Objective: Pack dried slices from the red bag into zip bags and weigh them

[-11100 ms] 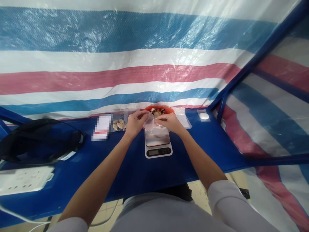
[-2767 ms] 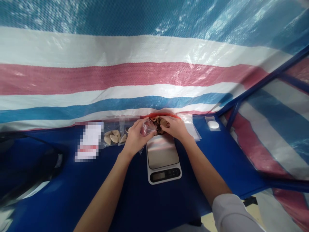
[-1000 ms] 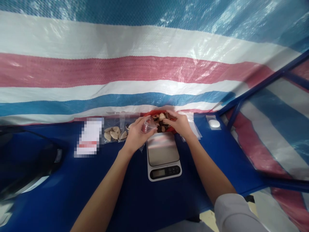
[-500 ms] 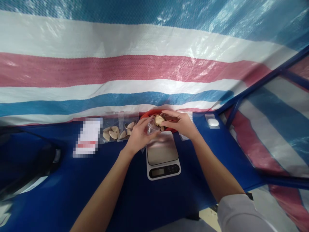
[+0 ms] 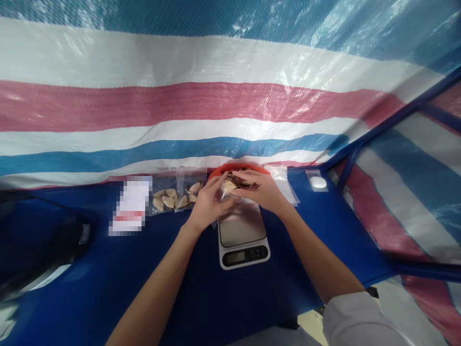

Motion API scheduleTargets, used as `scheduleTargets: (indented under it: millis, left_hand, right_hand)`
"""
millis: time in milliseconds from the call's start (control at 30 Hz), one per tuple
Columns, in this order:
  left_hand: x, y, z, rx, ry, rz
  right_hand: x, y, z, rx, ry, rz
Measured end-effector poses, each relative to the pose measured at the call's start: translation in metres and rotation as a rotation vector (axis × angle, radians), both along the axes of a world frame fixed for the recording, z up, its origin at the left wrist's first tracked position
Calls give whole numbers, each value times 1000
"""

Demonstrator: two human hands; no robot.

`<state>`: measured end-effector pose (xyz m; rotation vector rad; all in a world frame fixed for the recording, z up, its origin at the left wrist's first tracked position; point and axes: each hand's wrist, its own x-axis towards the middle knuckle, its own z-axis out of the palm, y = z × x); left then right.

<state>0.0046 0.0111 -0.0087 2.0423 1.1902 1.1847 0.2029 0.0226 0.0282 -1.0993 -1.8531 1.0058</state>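
Observation:
My left hand (image 5: 210,201) is closed on a small clear plastic bag (image 5: 223,195), held up behind the kitchen scale (image 5: 243,229). Between the fingers and thumb of my right hand (image 5: 262,191) is a pale yellowish piece that looks like a dried mushroom (image 5: 229,186). It is at the mouth of the bag; whether it is inside, I cannot tell. Behind my hands stands a red basket (image 5: 248,166) with more brownish pieces, partly hidden by my fingers. The scale's steel plate is below my hands, its far end covered by them.
Left of my hands lie clear bags of beige pieces (image 5: 169,198) and a blurred-out white packet (image 5: 131,204). White-clear plastic bags (image 5: 283,185) lie right of the basket. A white oval object in a small bag (image 5: 318,182) is farther right. A striped tarpaulin (image 5: 216,103) rises behind the blue table (image 5: 302,269).
My right hand has moved left with the pale piece, from over the basket to the mouth of the bag. My left hand has stayed nearly in place.

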Motion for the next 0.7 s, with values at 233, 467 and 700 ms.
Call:
scheduleTargets:
  millis: [233,467,700]
  left_hand:
    - [0,-1,-1,-1,20,-8]
    - [0,-1,2,12,33,-6]
    - [-1,-3,1,2,71,-6]
  right_hand:
    - [-2,-5,2,-36,11,-33]
    - [-1,-7,7,16,-43,-34]
    - [1,-4,8,-35,-108,32]
